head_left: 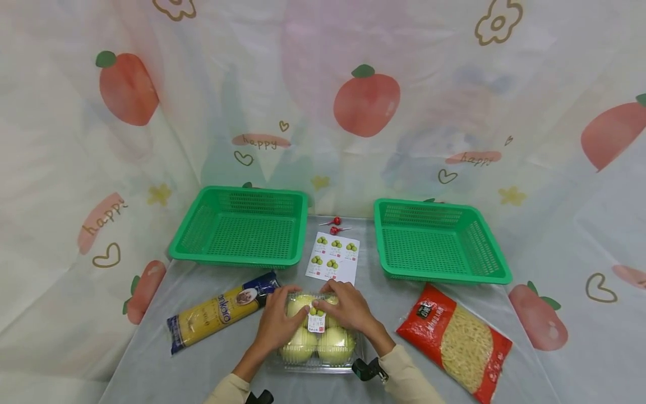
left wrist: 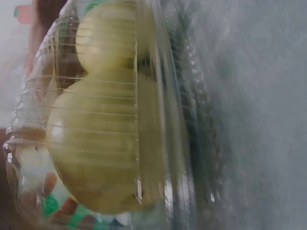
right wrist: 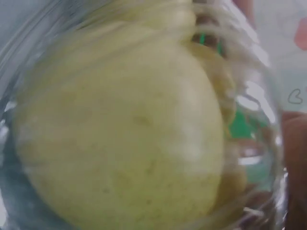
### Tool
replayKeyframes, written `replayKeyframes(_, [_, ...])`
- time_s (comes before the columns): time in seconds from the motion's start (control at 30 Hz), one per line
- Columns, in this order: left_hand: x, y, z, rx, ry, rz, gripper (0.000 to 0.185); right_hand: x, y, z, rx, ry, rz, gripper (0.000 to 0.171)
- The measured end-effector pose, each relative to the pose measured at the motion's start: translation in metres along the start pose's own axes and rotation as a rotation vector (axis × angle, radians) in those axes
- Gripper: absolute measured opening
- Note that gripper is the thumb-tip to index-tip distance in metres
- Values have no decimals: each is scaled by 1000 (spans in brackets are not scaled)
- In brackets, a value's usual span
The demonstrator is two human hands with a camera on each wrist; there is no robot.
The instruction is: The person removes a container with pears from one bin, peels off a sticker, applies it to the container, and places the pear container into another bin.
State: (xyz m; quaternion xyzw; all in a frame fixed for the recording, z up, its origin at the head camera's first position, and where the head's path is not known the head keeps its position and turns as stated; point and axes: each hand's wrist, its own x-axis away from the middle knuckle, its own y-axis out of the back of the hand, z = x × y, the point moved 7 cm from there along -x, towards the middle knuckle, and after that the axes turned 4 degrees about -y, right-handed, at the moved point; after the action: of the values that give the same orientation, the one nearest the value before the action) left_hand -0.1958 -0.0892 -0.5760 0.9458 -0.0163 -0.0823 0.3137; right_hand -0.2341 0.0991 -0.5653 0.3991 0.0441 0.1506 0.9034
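Observation:
A clear plastic clamshell box of yellow-green apples sits on the table in front of me. My left hand lies on its lid at the left, my right hand on the lid at the right, fingers spread over the top. A small white label with green fruit is on the lid between my hands. The left wrist view shows the apples through the ribbed clear box up close. One apple fills the right wrist view.
Two green baskets stand at the back, a sticker sheet and red lollipops between them. A yellow spaghetti pack lies at the left, a red noodle bag at the right.

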Motion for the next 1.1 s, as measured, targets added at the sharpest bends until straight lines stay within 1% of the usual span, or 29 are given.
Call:
replayKeyframes(0.03, [2,-1,0,-6,-19,11,59,1,0,0,-2,2,-4,38])
replayKeyframes(0.1, [4,-2,0,-7,-38,30,69,2,0,0,0,3,-7,37])
replayKeyframes(0.17, [6,-2,0,-8,-48,37,75,4,-1,1,12,14,-4,36])
replayKeyframes(0.27, [7,-2,1,8,-39,29,71,5,0,1,32,37,17,36])
replayKeyframes(0.33, [7,-2,2,26,-25,17,65,6,0,1,45,42,53,43])
replayKeyframes(0.43, [7,-1,4,56,-2,-5,59,6,0,2,83,33,107,66])
replayKeyframes(0.5, [7,-1,4,68,10,-13,57,6,-1,2,116,34,119,78])
replayKeyframes(0.53, [7,0,4,68,13,-16,57,6,-1,2,123,31,114,79])
replayKeyframes(0.6, [7,0,3,61,12,-19,56,7,-1,3,112,25,83,74])
replayKeyframes(0.77, [7,-1,2,42,5,-16,53,8,1,2,20,23,-17,41])
replayKeyframes(0.83, [7,-2,3,50,12,-16,53,7,1,2,14,35,-30,35])
replayKeyframes(0.87, [7,-2,3,56,16,-17,53,7,1,2,21,38,-26,35])
replayKeyframes(0.93, [6,-2,4,69,21,-20,53,7,1,3,56,40,2,44])
replayKeyframes(1.1, [6,-1,6,82,24,-36,49,8,-3,3,214,35,112,85])
